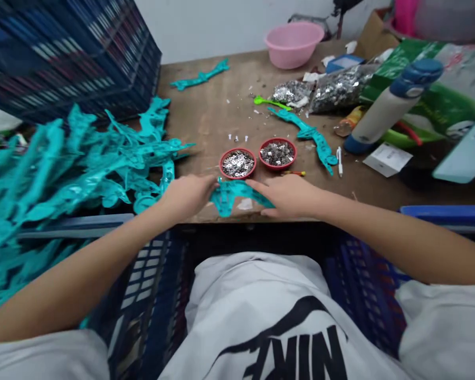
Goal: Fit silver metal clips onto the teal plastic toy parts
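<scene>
A white wall stands behind a wooden table, with a pink basin at the far side. Bags of silver bits, a green scoop, a bottle and a pale blue phone lie toward the right. A stack of dark blue crates rises at the left, and a big heap of teal plastic pieces spills beside it, close to the left forearm.

A teal plastic piece lies at the table's front edge, its long axis running sideways, roughly along that edge. The left hand and right hand hold its two ends, fingers closed over it and pointing toward each other. Two red bowls of small metal parts stand just beyond it, the nearer one almost touching the left hand's fingers. Dark crates sit below the edge, against the person's white shirt.
</scene>
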Tool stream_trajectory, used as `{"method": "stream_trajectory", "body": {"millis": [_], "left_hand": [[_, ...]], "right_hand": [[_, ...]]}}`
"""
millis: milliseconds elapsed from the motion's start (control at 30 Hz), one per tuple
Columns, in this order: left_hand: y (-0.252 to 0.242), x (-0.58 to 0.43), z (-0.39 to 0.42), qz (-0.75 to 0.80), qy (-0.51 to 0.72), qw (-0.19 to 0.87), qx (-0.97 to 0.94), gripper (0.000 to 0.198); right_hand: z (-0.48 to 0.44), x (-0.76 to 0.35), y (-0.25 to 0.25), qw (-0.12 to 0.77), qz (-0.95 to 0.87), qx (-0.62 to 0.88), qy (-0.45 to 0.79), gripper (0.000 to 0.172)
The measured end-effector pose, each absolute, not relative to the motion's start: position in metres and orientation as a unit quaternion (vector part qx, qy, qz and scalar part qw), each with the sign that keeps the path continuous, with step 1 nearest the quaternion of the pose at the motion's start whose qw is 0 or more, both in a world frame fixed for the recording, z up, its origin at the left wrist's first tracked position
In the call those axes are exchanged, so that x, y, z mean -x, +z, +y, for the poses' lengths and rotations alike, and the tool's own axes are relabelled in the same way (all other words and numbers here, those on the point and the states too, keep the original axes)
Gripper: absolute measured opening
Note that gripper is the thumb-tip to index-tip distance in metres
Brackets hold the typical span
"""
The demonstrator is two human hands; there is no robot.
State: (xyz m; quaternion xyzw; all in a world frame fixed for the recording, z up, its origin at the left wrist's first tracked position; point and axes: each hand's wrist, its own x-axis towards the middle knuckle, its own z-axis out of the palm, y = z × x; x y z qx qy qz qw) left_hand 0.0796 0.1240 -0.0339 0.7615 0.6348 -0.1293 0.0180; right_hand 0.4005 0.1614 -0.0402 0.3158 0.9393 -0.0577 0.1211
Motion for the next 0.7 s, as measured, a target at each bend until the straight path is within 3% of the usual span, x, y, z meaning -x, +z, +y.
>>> {"method": "stream_trajectory", "body": {"millis": [67, 167, 333, 467, 700], "left_hand": [[-0.070, -0.101, 0.133, 0.587, -0.158, 0.054, -0.792, 0.038], [-0.095, -0.113, 0.149, 0.552, -0.183, 0.070, -0.811, 0.037], [-0.087, -0.112, 0.171, 0.517, -0.148, 0.044, -0.842, 0.042], [-0.093, -0.103, 0.189, 0.468, -0.071, 0.002, -0.881, 0.044], [-0.131, -0.081, 0.198, 0.451, -0.064, 0.036, -0.890, 0.053]], "right_hand": [[0.159, -0.399, -0.048, 0.219, 0.912, -0.338, -0.079, 0.089], [0.174, -0.408, -0.055, 0.265, 0.884, -0.378, -0.069, 0.049], [0.229, -0.420, -0.056, 0.165, 0.862, -0.472, -0.082, 0.061], [0.274, -0.420, -0.071, 0.116, 0.833, -0.540, -0.043, 0.050], [0.307, -0.402, -0.098, 0.101, 0.783, -0.611, -0.059, 0.035]]}}
